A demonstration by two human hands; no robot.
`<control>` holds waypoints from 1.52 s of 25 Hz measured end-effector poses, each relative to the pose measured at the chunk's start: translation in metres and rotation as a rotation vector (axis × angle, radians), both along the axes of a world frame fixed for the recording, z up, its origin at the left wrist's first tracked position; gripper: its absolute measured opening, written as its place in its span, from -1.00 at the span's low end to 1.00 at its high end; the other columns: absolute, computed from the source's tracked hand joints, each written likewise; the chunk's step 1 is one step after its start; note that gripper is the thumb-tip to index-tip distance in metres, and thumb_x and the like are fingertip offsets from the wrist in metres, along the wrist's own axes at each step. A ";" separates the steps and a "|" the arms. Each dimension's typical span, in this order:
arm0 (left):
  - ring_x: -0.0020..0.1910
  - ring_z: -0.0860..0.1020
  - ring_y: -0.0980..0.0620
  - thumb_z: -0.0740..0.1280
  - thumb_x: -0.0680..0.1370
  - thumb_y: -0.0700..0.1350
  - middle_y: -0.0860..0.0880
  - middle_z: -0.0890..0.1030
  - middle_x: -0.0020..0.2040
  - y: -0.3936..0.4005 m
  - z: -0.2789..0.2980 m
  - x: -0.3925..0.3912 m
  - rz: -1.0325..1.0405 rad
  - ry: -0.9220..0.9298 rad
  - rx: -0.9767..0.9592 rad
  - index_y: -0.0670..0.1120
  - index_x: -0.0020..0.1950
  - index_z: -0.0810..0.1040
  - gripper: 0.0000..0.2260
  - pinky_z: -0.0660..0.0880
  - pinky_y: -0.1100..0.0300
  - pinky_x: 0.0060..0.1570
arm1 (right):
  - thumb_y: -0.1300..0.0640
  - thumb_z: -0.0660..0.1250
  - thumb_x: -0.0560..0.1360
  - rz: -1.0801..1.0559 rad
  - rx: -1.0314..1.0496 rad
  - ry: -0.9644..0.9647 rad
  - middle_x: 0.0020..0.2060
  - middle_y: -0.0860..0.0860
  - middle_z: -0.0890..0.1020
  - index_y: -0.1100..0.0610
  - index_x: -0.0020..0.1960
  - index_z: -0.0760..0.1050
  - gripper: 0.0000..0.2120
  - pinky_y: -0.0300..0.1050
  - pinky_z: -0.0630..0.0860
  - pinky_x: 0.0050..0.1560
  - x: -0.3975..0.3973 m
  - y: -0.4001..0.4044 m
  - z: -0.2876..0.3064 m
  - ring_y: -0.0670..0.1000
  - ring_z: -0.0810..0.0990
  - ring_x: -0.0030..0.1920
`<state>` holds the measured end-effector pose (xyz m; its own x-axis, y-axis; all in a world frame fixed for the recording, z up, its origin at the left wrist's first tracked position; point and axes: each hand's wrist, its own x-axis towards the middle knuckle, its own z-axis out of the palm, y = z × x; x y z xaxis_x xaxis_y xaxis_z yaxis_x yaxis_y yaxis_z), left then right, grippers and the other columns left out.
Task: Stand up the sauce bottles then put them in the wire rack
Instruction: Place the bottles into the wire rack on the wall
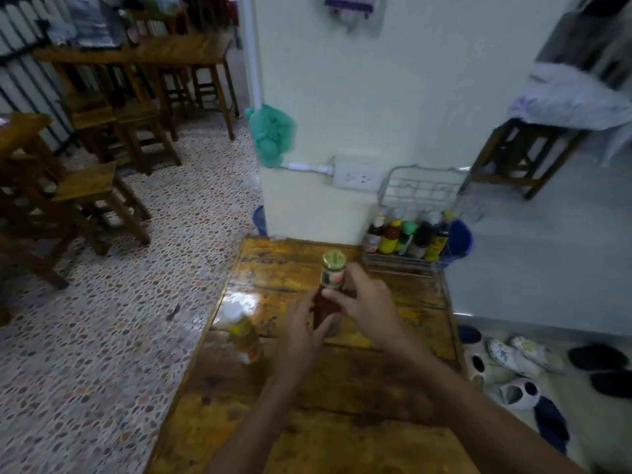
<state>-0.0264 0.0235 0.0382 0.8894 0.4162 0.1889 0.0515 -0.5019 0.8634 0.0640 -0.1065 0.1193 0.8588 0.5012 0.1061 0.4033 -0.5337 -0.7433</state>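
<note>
A red sauce bottle [329, 285] with a yellow-green cap stands upright on the wooden table [342, 388], near its middle. My left hand [301, 333] wraps the bottle's lower part from the left. My right hand [366, 295] grips its body from the right, fingers across the front. A yellow sauce bottle [244, 336] stands at the table's left edge, blurred. The wire rack [403, 263] sits at the table's far right corner against the wall, and several upright sauce bottles [407, 236] fill it.
A white wall with a power outlet [357, 176] rises behind the table. A wire shelf [424, 186] hangs on the wall above the rack. Wooden stools and tables stand on the pebbled floor to the left. Shoes [513, 357] lie on the floor to the right.
</note>
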 end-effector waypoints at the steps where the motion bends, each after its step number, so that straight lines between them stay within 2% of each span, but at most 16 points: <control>1: 0.18 0.54 0.18 0.46 0.57 0.11 0.12 0.57 0.24 -0.007 0.025 0.035 -0.048 -0.042 0.006 0.13 0.47 0.45 -0.52 0.59 0.07 0.15 | -0.14 0.47 0.47 -0.031 0.013 -0.067 0.02 -0.09 0.70 -0.05 0.16 0.46 -0.65 0.00 0.62 0.01 0.028 -0.013 0.030 -0.04 0.68 0.03; 2: 0.17 0.55 0.18 0.46 0.57 0.13 0.11 0.59 0.23 -0.014 0.051 0.069 -0.083 -0.095 0.012 0.13 0.46 0.45 -0.52 0.59 0.09 0.13 | -0.15 0.47 0.47 -0.057 0.022 -0.131 0.02 -0.10 0.70 -0.05 0.19 0.46 -0.62 -0.01 0.62 0.02 0.054 -0.023 0.059 -0.07 0.67 0.01; 5: 0.12 0.62 0.10 0.50 0.54 0.06 0.09 0.66 0.17 -0.038 0.135 0.178 -0.127 -0.248 0.005 0.13 0.38 0.50 -0.57 0.62 0.02 0.09 | -0.19 0.47 0.46 -0.162 0.046 -0.320 0.00 -0.12 0.72 -0.11 0.24 0.43 -0.57 -0.20 0.59 -0.05 0.136 -0.051 0.144 -0.21 0.64 -0.09; 7: 0.12 0.65 0.10 0.52 0.52 0.03 0.09 0.70 0.16 -0.049 0.175 0.238 -0.149 -0.305 0.012 0.14 0.35 0.51 -0.58 0.64 0.04 0.11 | -0.18 0.49 0.44 -0.209 0.083 -0.357 0.03 -0.08 0.74 -0.12 0.27 0.44 -0.53 -0.16 0.61 -0.01 0.184 -0.062 0.182 -0.14 0.69 -0.05; 9: 0.13 0.67 0.06 0.52 0.53 0.04 0.05 0.71 0.17 -0.056 0.189 0.286 -0.180 -0.278 0.028 0.10 0.36 0.50 -0.57 0.63 0.02 0.16 | -0.13 0.52 0.43 -0.243 0.083 -0.350 0.01 -0.02 0.75 -0.09 0.28 0.47 -0.52 -0.04 0.63 0.03 0.228 -0.068 0.195 -0.05 0.71 -0.02; 11: 0.13 0.68 -0.01 0.49 0.55 0.08 0.02 0.73 0.13 -0.054 0.179 0.321 -0.159 -0.195 0.170 0.08 0.35 0.50 -0.59 0.55 -0.07 0.24 | -0.07 0.54 0.43 -0.234 0.115 -0.271 0.00 0.02 0.75 -0.03 0.27 0.49 -0.53 0.04 0.64 0.03 0.262 -0.068 0.179 0.00 0.72 -0.03; 14: 0.20 0.62 -0.05 0.40 0.56 0.21 0.06 0.73 0.09 -0.044 0.154 0.346 -0.033 -0.061 0.505 0.11 0.30 0.52 -0.64 0.19 -0.18 0.44 | -0.04 0.53 0.44 -0.202 0.094 -0.232 0.05 0.05 0.74 0.00 0.30 0.47 -0.52 0.01 0.63 0.06 0.290 -0.058 0.144 0.02 0.71 0.00; 17: 0.29 0.53 -0.04 0.41 0.52 0.27 0.09 0.71 0.13 -0.027 0.135 0.359 -0.035 -0.026 0.615 0.12 0.23 0.57 -0.62 0.08 -0.23 0.46 | -0.05 0.51 0.46 -0.169 0.081 -0.207 0.07 0.05 0.73 -0.01 0.30 0.46 -0.53 -0.01 0.61 0.08 0.312 -0.049 0.114 0.05 0.70 0.02; 19: 0.33 0.49 -0.04 0.43 0.48 0.29 0.10 0.70 0.15 -0.018 0.129 0.362 -0.065 -0.025 0.660 0.11 0.22 0.60 -0.60 0.04 -0.17 0.42 | -0.05 0.51 0.46 -0.174 0.045 -0.192 0.06 0.06 0.72 0.02 0.28 0.46 -0.55 0.06 0.60 0.08 0.319 -0.045 0.100 0.09 0.68 0.04; 21: 0.31 0.49 -0.07 0.44 0.46 0.31 0.09 0.69 0.16 -0.014 0.125 0.365 -0.105 -0.037 0.686 0.07 0.21 0.62 -0.56 0.05 -0.14 0.37 | -0.06 0.52 0.45 -0.199 0.047 -0.185 0.04 0.05 0.72 0.05 0.26 0.46 -0.53 0.10 0.60 0.06 0.324 -0.042 0.088 0.12 0.68 0.04; 24: 0.29 0.50 -0.08 0.47 0.44 0.30 0.06 0.67 0.18 -0.009 0.118 0.365 -0.108 -0.068 0.704 0.04 0.22 0.63 -0.53 0.18 -0.16 0.36 | -0.09 0.53 0.44 -0.235 0.058 -0.229 0.03 0.03 0.73 0.05 0.25 0.47 -0.52 0.09 0.62 0.01 0.322 -0.039 0.081 0.10 0.69 0.02; 30: 0.28 0.48 -0.11 0.55 0.40 0.21 0.00 0.55 0.26 -0.007 0.105 0.363 -0.083 -0.113 0.642 0.00 0.27 0.62 -0.48 0.30 -0.13 0.31 | -0.11 0.49 0.48 -0.288 0.099 -0.324 0.04 0.01 0.73 0.02 0.34 0.43 -0.49 -0.03 0.65 -0.07 0.303 -0.032 0.067 -0.01 0.71 -0.06; 35: 0.30 0.49 -0.13 0.53 0.45 0.16 -0.03 0.59 0.27 -0.013 0.100 0.356 -0.071 -0.106 0.671 -0.04 0.32 0.59 -0.49 0.30 -0.13 0.30 | -0.05 0.49 0.49 -0.314 0.047 -0.268 0.14 0.10 0.70 0.15 0.30 0.46 -0.51 0.10 0.63 0.06 0.296 -0.031 0.060 0.08 0.69 0.09; 38: 0.33 0.49 -0.13 0.52 0.45 0.16 -0.03 0.58 0.32 -0.012 0.098 0.352 -0.074 -0.103 0.704 -0.05 0.38 0.56 -0.44 0.32 -0.14 0.31 | -0.02 0.52 0.47 -0.311 0.034 -0.225 0.17 0.11 0.68 0.17 0.31 0.48 -0.49 0.09 0.62 0.13 0.294 -0.033 0.059 0.08 0.67 0.14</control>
<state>0.3260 0.0119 0.1366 0.8737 0.1034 0.4753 -0.0692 -0.9408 0.3319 0.3579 -0.1391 0.1784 0.9225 0.2132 0.3217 0.3813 -0.6327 -0.6740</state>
